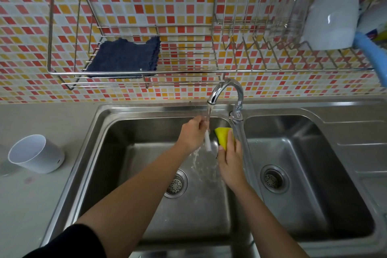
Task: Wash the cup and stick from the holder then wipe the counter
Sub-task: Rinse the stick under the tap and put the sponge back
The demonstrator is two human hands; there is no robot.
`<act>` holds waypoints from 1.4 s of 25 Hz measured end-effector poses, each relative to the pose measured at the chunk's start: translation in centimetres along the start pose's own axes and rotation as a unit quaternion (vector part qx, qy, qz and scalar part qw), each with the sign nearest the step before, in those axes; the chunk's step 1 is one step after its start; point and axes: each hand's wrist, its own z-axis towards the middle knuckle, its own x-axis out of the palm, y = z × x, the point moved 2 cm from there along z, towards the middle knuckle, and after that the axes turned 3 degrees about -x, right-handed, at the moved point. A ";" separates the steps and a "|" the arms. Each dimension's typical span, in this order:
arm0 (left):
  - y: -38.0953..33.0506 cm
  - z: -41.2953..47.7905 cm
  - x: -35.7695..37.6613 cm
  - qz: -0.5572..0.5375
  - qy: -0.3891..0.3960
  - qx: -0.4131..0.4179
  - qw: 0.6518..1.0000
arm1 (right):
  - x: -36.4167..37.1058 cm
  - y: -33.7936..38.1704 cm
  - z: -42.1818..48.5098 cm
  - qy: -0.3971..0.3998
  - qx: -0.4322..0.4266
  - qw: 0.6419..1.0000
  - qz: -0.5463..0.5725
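Left hand (191, 134): pinching thin white stick (207, 143) at its top, holding it under water running from curved chrome faucet (229, 88)
Right hand (230, 162): gripping yellow sponge (223, 136), just beside stick
Stick place: hanging over left basin of 2-basin steel sink (117, 174)
Cup: white round cup (38, 155) sitting on grey counter (27, 205), left of sink
Rack: dark blue cloth (124, 57) lying on wire shelf (188, 54)

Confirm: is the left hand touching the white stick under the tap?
Touching. The head view shows the left hand pinching the stick by its upper end, the rest hanging down in the tap's stream.
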 end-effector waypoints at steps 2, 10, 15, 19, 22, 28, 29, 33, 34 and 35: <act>0.6 -0.3 0.1 -0.059 0.020 -0.033 0.997 | -0.1 0.2 0.4 -0.016 -0.002 1.000 0.006; 0.9 -0.2 -0.2 -0.307 0.053 -0.156 0.937 | -0.2 1.5 2.2 -0.043 -0.047 0.998 0.002; 0.7 -0.7 0.1 -0.396 0.049 -0.226 0.889 | -0.5 1.6 2.8 -0.036 -0.105 0.992 -0.063; 0.8 -0.6 -0.1 -0.494 0.072 -0.240 0.833 | -0.4 1.5 2.9 -0.047 -0.076 0.993 -0.080; 0.9 -0.8 -0.4 -0.450 0.064 -0.238 0.859 | -0.3 1.3 2.1 -0.021 -0.130 0.985 -0.110; 0.9 -0.7 -0.3 -0.382 0.047 -0.272 0.882 | -0.6 1.2 2.3 -0.005 -0.134 0.981 -0.137; 0.8 -0.8 -0.3 -0.378 0.052 -0.277 0.882 | -0.8 1.2 2.5 -0.020 -0.115 0.985 -0.129; 0.2 -0.7 -0.4 -0.389 0.055 -0.284 0.874 | -0.6 1.8 2.6 -0.018 -0.126 0.984 -0.127; 0.1 -0.8 -0.4 -0.395 0.057 -0.283 0.872 | -0.4 1.8 2.7 -0.016 -0.131 0.983 -0.124; -0.1 -0.8 -0.4 -0.403 0.063 -0.285 0.867 | -0.4 1.8 2.9 -0.032 -0.104 0.989 -0.102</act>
